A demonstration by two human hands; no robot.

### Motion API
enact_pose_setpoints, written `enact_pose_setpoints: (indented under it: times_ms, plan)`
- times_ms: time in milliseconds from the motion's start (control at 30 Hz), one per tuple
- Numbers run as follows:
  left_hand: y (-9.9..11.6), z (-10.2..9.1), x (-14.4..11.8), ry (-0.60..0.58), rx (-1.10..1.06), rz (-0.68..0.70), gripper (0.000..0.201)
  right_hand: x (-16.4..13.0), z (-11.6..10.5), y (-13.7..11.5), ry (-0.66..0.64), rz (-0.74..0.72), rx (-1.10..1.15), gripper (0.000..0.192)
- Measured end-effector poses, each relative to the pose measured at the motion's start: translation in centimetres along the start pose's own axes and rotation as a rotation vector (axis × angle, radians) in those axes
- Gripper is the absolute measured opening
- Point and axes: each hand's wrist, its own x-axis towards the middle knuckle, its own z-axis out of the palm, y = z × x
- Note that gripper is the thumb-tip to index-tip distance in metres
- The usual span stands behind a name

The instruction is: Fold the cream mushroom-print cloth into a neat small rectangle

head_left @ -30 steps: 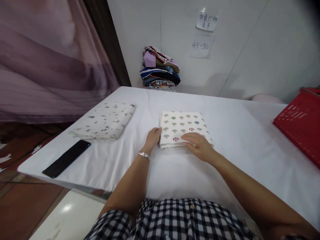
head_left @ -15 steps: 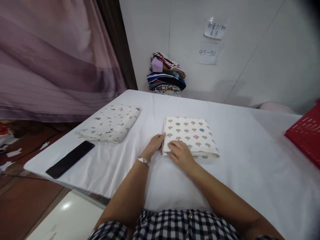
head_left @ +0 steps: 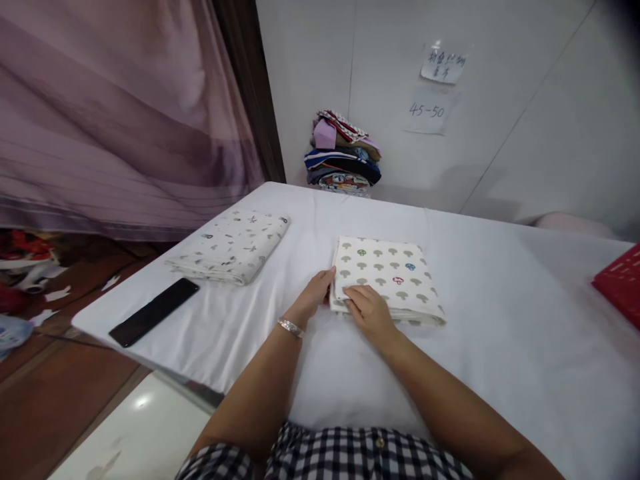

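Observation:
A folded white cloth [head_left: 387,267] printed with grey mushrooms, a few of them coloured, lies in front of me on the table. At its left edge, my left hand [head_left: 318,291] is closed, the thumb at the side of the folds and the other fingers mostly hidden. My right hand [head_left: 371,312] is closed on the near left part of the same cloth, fingers on the top layer and thumb by the front edge. The layers show along the near side. Farther left lies another folded white cloth [head_left: 240,243] with small grey and black prints.
A black phone-like slab [head_left: 154,312] lies near the left edge of the white-covered table [head_left: 500,320]. A stack of folded fabrics [head_left: 345,157] stands at the back by the wall. At the right is a red plastic basket [head_left: 620,283]; a pinkish curtain [head_left: 125,120] hangs at left.
The view has shifted slightly, so the scene sits a little farther right. Both hands stay at the same places on the mushroom cloth, with the right fingers slightly repositioned.

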Motion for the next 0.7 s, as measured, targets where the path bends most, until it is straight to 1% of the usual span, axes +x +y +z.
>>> enact_pose_setpoints:
  times_ms: [67, 167, 233, 367, 533, 700]
  plan:
    - [-0.1, 0.1, -0.5, 0.016, -0.005, -0.001, 0.045, 0.1, -0.2, -0.1, 0.037, 0.000, 0.026, 0.026]
    - [-0.7, 0.2, -1.8, 0.051, -0.020, 0.002, 0.044, 0.2, -0.7, -0.5, 0.059, -0.016, 0.031, 0.026]
    - [-1.2, 0.2, -2.7, 0.033, -0.049, -0.012, 0.044, 0.2, -0.9, -0.7, 0.053, -0.031, 0.022, 0.026]
    - [-2.0, -0.2, -4.2, -0.037, -0.126, -0.014, 0.038, 0.0, -0.5, -0.7, -0.007, -0.065, -0.010, 0.025]
    - [-2.4, -0.2, -4.7, 0.013, -0.179, 0.035, 0.030, -0.2, -0.2, -0.6, -0.057, -0.047, -0.036, 0.025]
    - [-2.6, 0.3, -4.6, 0.074, -0.200, 0.083, 0.032, -0.2, -0.8, -1.2, -0.157, -0.049, -0.051, 0.024]
